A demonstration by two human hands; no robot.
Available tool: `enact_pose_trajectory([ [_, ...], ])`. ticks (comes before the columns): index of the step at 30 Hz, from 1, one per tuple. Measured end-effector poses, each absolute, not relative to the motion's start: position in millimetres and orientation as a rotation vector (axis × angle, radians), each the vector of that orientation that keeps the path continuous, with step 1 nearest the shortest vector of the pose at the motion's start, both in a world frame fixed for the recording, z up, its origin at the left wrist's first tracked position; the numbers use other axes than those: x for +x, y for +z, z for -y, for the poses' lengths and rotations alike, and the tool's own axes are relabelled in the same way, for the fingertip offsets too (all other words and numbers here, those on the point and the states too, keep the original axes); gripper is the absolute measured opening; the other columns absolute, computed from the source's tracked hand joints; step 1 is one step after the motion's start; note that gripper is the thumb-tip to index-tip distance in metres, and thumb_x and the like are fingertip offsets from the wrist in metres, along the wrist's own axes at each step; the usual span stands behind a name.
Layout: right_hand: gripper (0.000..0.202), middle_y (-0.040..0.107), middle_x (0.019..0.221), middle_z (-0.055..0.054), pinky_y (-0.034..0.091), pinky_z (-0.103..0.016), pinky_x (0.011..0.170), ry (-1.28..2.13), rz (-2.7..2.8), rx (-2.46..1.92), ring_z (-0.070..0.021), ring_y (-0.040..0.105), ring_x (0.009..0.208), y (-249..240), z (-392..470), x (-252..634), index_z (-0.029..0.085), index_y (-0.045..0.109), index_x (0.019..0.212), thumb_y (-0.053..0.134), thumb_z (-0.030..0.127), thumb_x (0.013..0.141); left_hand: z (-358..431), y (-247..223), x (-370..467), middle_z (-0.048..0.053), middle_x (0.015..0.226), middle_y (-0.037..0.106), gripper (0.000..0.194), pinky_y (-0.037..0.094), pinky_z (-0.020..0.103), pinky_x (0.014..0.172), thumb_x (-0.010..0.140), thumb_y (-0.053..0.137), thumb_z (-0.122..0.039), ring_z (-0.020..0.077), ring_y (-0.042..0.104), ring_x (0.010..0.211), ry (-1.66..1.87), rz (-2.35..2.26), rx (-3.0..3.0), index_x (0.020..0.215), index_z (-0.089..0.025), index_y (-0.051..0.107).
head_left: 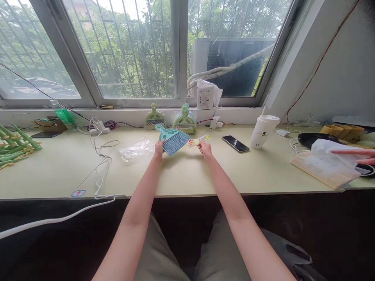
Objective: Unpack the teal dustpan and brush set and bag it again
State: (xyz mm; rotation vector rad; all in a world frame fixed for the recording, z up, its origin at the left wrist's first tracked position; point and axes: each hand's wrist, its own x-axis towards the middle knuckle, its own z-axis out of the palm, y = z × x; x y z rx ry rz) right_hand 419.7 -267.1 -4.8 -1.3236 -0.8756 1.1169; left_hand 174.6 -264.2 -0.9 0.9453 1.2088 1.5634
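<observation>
The left hand (159, 150) is closed on the edge of the pan (166, 134) over the table (187, 183); the right (205, 148) pinches a card (204, 139). The pan seems light, stiff, best held there; the card bendy.

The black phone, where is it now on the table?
In the head view, the phone lies right of the right hand, just left of the white cup.

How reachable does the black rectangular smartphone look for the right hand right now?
Likely yes: the right hand is close by, with only bare pale-yellow tabletop between it and the smartphone. But its fingers hold a yellow printed paper card, probably needing release first.
</observation>
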Motion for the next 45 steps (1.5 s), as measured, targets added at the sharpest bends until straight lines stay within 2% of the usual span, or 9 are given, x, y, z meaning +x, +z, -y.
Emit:
enact_pose_trajectory([
  [4, 0.068, 0.039, 0.043, 0.006, 0.019, -0.023, 0.034, 1.176, 0.727, -1.218, -0.0056, 0.019, 0.030, -3, 262, 444, 0.017, 0.063, 0.070, 0.020, 0.062, 0.099, 260, -1, 174, 0.005, 0.083, 0.061, 0.026, 0.051, 0.029, 0.067, 0.084, 0.061, -0.043, 0.0186, 0.063, 0.078, 1.562, -1.230, 0.896, 0.096, -0.019, 0.061],
  [8, 0.072, 0.058, 0.060, -0.001, 0.034, -0.025, 0.045, 0.906, 1.000, -1.315, -0.0086, 0.041, 0.039, -3, 265, 431, 0.017, 0.070, 0.079, 0.023, 0.070, 0.094, 264, -7, 194, 0.005, 0.081, 0.063, 0.031, 0.048, 0.031, 0.072, 0.084, 0.060, -0.051, 0.0215, 0.063, 0.082, 1.489, -1.199, 1.093, 0.087, -0.020, 0.065],
  [11, 0.058, 0.068, 0.091, -0.009, 0.046, -0.028, 0.070, 0.409, 1.404, -1.357, -0.0186, 0.063, 0.079, -5, 272, 401, 0.019, 0.072, 0.089, 0.032, 0.060, 0.098, 275, -12, 215, 0.005, 0.080, 0.064, 0.026, 0.045, 0.030, 0.080, 0.085, 0.063, -0.047, 0.0234, 0.061, 0.089, 1.488, -1.142, 1.415, 0.080, -0.021, 0.067],
  [14, 0.045, 0.063, 0.107, -0.013, 0.046, -0.034, 0.085, 0.056, 1.636, -1.325, -0.0256, 0.056, 0.106, -9, 279, 381, 0.018, 0.069, 0.101, 0.038, 0.050, 0.099, 289, -13, 231, 0.004, 0.073, 0.061, 0.024, 0.044, 0.030, 0.081, 0.086, 0.063, -0.045, 0.0244, 0.060, 0.088, 1.472, -1.125, 1.605, 0.083, -0.022, 0.068],
  [17, 0.040, 0.059, 0.104, -0.013, 0.044, -0.036, 0.089, -0.066, 1.622, -1.302, -0.0251, 0.054, 0.103, -8, 280, 378, 0.018, 0.066, 0.097, 0.036, 0.044, 0.101, 296, -10, 235, 0.004, 0.076, 0.063, 0.026, 0.044, 0.030, 0.082, 0.087, 0.062, -0.047, 0.0256, 0.060, 0.092, 1.455, -1.056, 1.629, 0.092, -0.022, 0.069],
  [23, 0.051, 0.056, 0.099, -0.009, 0.045, -0.032, 0.082, 0.048, 1.378, -1.362, -0.0202, 0.055, 0.092, 15, 278, 400, 0.019, 0.061, 0.097, 0.011, 0.027, 0.104, 264, -8, 199, 0.007, 0.079, 0.063, 0.031, 0.042, 0.030, 0.079, 0.092, 0.052, -0.043, 0.0239, 0.057, 0.090, 1.635, -1.397, 1.373, 0.072, -0.020, 0.060],
  [32, 0.039, 0.054, 0.118, -0.023, 0.037, -0.046, 0.094, -0.338, 1.580, -1.959, -0.0330, 0.042, 0.116, 11, 281, 451, 0.007, 0.070, 0.098, 0.033, 0.019, 0.096, 263, -7, 166, 0.010, 0.081, 0.068, 0.033, 0.038, 0.031, 0.070, 0.093, 0.044, -0.034, 0.0254, 0.062, 0.086, 0.984, -2.026, 1.766, 0.066, -0.020, 0.058],
  [39, 0.038, 0.054, 0.126, -0.023, 0.032, -0.048, 0.098, -0.360, 1.624, -2.153, -0.0334, 0.041, 0.119, 7, 280, 452, 0.010, 0.072, 0.103, 0.040, 0.028, 0.096, 266, -6, 168, 0.009, 0.106, 0.073, 0.042, 0.043, 0.032, 0.084, 0.098, 0.032, -0.039, 0.0257, 0.062, 0.106, 0.991, -2.049, 1.832, 0.096, -0.022, 0.070],
  [45, 0.042, 0.061, 0.124, -0.024, 0.028, -0.050, 0.101, -0.081, 1.656, -2.261, -0.0358, 0.045, 0.121, 0, 275, 452, 0.009, 0.069, 0.113, 0.054, 0.040, 0.090, 267, -6, 167, 0.010, 0.112, 0.071, 0.031, 0.045, 0.036, 0.085, 0.093, 0.042, -0.035, 0.0289, 0.061, 0.109, 0.975, -2.110, 1.877, 0.097, -0.023, 0.070],
])
